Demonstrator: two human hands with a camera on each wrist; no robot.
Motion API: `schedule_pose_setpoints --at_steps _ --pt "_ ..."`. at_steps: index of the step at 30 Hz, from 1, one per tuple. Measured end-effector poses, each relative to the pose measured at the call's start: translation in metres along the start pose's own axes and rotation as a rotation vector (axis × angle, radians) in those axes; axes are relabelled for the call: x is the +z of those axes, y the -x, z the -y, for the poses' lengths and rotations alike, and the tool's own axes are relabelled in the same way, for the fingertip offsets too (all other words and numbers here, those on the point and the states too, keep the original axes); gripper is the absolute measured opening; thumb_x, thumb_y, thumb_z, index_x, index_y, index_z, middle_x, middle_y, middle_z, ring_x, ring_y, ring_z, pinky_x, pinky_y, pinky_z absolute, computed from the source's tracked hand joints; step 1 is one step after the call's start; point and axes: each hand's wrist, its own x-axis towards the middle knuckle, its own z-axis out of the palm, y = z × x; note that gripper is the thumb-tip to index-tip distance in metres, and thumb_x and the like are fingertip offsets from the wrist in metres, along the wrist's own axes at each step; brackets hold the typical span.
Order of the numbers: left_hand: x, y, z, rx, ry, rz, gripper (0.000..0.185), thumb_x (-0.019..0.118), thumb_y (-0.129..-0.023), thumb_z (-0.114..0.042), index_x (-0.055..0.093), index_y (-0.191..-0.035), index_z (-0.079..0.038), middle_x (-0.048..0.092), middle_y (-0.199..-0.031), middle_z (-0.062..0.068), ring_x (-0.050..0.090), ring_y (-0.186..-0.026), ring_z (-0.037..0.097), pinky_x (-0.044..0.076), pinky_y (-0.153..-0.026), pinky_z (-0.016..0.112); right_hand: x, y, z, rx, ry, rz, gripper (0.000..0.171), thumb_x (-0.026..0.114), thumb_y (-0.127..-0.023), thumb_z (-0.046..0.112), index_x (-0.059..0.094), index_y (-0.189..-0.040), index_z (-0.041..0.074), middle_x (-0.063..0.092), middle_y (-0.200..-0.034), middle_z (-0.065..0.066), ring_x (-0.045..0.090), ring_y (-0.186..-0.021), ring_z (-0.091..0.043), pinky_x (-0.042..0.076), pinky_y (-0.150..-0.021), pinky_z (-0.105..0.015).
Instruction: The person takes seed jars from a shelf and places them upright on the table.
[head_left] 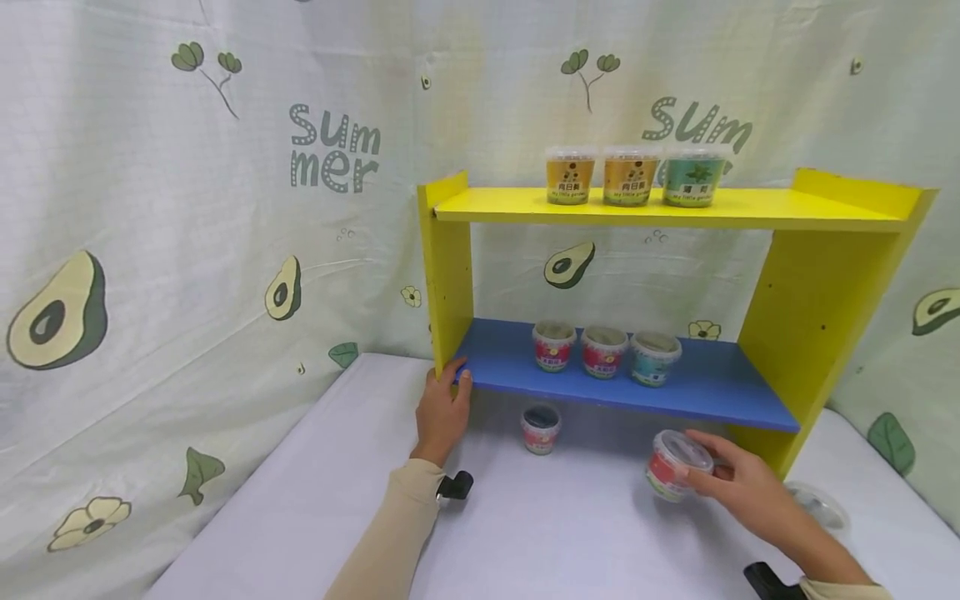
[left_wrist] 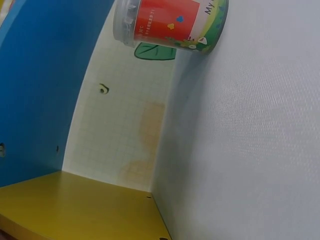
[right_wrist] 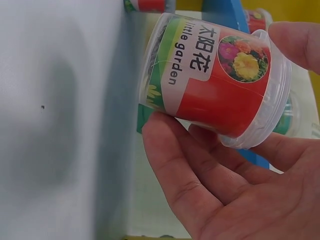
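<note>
My right hand (head_left: 750,483) holds a small clear-lidded plastic tub (right_wrist: 215,75) with a red label, flower picture and "little garden" print. Thumb at the lid rim and fingers underneath, it keeps the tub slightly tilted, close over the white table in front of the shelf. My left hand (head_left: 442,412) grips the lower front of the yellow side panel (head_left: 450,283), its thumb by the corner of the blue shelf board (head_left: 517,382). Another red-labelled tub (head_left: 541,429) stands on the table below that board, just right of the left hand; the left wrist view shows this tub (left_wrist: 172,22) too.
Two red-labelled tubs (head_left: 553,346) and a teal one (head_left: 654,358) stand on the blue board. On the yellow top board (head_left: 757,204) are two orange tubs (head_left: 570,177) and a green one (head_left: 693,179). A clear plastic container (head_left: 817,507) lies behind the right wrist. A printed curtain (head_left: 225,333) hangs behind.
</note>
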Motion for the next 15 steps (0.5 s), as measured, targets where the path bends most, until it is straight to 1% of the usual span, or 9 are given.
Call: schedule_pose_setpoints --at_steps 5,10,15 --pt "0.000 0.000 -0.001 0.002 -0.008 0.001 0.039 0.047 -0.104 -0.043 0.062 -0.136 -0.026 0.057 -0.121 0.015 0.061 -0.092 0.031 0.051 -0.077 0.050 -0.006 0.003 -0.006 0.024 -0.013 0.013 0.081 0.066 -0.096 0.043 0.032 -0.151 -0.007 0.045 -0.140 -0.033 0.062 -0.101 -0.028 0.057 -0.081 -0.039" --pt "-0.002 0.000 -0.002 0.000 -0.014 0.005 0.038 0.047 -0.104 -0.042 0.062 -0.136 -0.026 0.056 -0.121 0.015 0.061 -0.090 0.031 0.051 -0.076 0.050 -0.015 0.006 -0.006 0.024 -0.002 0.020 0.081 0.063 -0.098 0.044 0.029 -0.152 -0.006 0.047 -0.138 -0.032 0.062 -0.104 -0.029 0.057 -0.083 -0.041" --pt "-0.002 0.000 -0.002 0.006 -0.017 0.001 0.038 0.047 -0.104 -0.042 0.062 -0.136 -0.026 0.056 -0.119 0.015 0.059 -0.086 0.030 0.051 -0.073 0.049 -0.022 0.007 -0.008 0.020 -0.016 0.018 0.080 0.061 -0.099 0.042 0.027 -0.152 -0.007 0.048 -0.137 -0.033 0.063 -0.104 -0.029 0.057 -0.082 -0.039"
